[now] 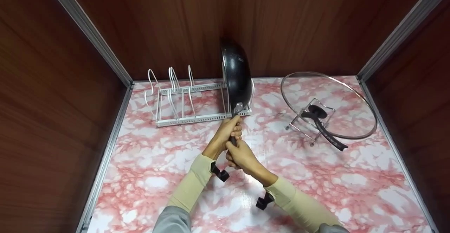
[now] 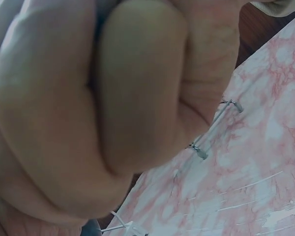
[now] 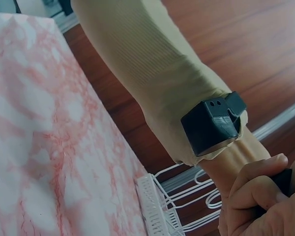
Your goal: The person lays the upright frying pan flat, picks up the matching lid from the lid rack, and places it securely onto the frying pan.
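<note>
A black wok (image 1: 237,72) stands on its edge at the right end of the white wire rack (image 1: 191,119), its handle pointing toward me. My left hand (image 1: 227,133) grips that handle close to the pan. Just behind it, my right hand (image 1: 243,156) holds the handle's end. Curled fingers (image 2: 137,93) fill much of the left wrist view and hide what they hold. In the right wrist view, a bit of the black handle (image 3: 283,181) shows between the fingers of the left hand (image 3: 253,194).
To the right, a large glass lid (image 1: 355,120) with a black curved handle (image 1: 327,133) leans on a small metal wire stand (image 1: 299,127). Dark wood panels (image 1: 299,25) enclose the pink marbled table (image 1: 147,183) at the back and both sides.
</note>
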The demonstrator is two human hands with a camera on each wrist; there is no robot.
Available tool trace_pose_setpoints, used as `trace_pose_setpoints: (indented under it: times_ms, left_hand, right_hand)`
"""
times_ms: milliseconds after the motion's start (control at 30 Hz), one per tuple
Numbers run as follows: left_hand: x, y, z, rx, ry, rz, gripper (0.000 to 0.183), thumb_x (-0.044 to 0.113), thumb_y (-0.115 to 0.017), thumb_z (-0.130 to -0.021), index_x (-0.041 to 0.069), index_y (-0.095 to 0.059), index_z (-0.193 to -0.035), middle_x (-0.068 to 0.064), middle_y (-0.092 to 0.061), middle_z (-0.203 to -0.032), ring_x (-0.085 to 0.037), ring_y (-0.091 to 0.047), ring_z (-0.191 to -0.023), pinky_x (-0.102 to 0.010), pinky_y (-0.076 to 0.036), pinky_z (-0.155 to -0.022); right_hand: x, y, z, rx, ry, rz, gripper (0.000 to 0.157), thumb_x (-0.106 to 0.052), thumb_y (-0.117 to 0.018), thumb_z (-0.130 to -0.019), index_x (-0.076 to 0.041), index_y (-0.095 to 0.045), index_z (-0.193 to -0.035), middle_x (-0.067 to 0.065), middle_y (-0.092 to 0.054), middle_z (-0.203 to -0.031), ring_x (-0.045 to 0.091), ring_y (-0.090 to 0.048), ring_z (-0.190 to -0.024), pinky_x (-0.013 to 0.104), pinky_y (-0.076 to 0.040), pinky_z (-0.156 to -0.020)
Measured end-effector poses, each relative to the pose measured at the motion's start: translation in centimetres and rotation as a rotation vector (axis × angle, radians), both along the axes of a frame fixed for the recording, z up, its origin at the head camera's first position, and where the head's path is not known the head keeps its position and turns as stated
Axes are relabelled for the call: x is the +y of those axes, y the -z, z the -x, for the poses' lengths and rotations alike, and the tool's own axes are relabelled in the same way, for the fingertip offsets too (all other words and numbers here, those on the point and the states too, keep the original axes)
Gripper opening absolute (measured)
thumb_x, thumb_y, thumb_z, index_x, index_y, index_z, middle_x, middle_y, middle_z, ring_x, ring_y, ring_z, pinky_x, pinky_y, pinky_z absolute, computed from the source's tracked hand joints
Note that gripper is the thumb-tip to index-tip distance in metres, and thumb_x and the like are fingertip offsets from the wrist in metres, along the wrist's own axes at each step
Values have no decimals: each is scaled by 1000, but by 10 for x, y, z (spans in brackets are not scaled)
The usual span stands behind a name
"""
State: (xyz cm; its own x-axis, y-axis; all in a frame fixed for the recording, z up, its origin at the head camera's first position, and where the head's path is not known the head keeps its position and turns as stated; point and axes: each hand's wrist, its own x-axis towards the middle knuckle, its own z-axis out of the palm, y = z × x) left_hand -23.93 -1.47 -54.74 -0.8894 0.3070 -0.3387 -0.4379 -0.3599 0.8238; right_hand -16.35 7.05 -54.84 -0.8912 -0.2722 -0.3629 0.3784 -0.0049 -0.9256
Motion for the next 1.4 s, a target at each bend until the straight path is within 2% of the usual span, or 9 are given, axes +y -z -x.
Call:
trace_pose_setpoints:
  times_ms: [300,467,800,1033,1400]
  left_hand:
    - [-2,-3,0,7,6,-25,22,12,-50,-99,16,-46,-78,15,-35,-52,6,-32,-39,-13,-34,-40]
    - [-3,-9,2,11,17,-30,23,14,-51,-99,17,-44,-77,16,-35,-51,6,-32,-39,-13,-34,-38]
    - [-2,-12,1,9,18,-42,22,12,-50,-98,16,-44,-77,16,-35,-50,6,-31,-39,-12,-34,-39]
    - [-1,-14,2,23,17,-57,25,12,-49,-100,16,-46,-76,16,-35,-50,7,-32,-39,-11,-34,-39]
    - [-1,-17,3,-6,8,-70,27,11,-51,-98,18,-42,-73,16,-35,-49,7,-31,-38,-11,-33,-38]
  right_hand:
    - [-1,-4,0,0,-1,19,16,-13,-46,-100,-9,-44,-85,-6,-37,-51,5,-35,-36,20,-23,-34]
    - [-1,-8,1,4,2,18,13,-13,-46,-101,-8,-45,-89,-5,-38,-52,5,-35,-36,20,-24,-34]
    - [0,-12,1,20,0,-4,11,-13,-46,-101,-8,-44,-92,-5,-40,-53,5,-36,-36,20,-24,-34]
    - [0,-15,1,28,-4,-8,14,-14,-46,-99,-8,-44,-86,-5,-39,-53,5,-36,-36,20,-23,-34]
    - [0,-19,1,21,7,-7,7,-13,-47,-99,-8,-44,-95,-4,-40,-55,5,-35,-36,21,-24,-35]
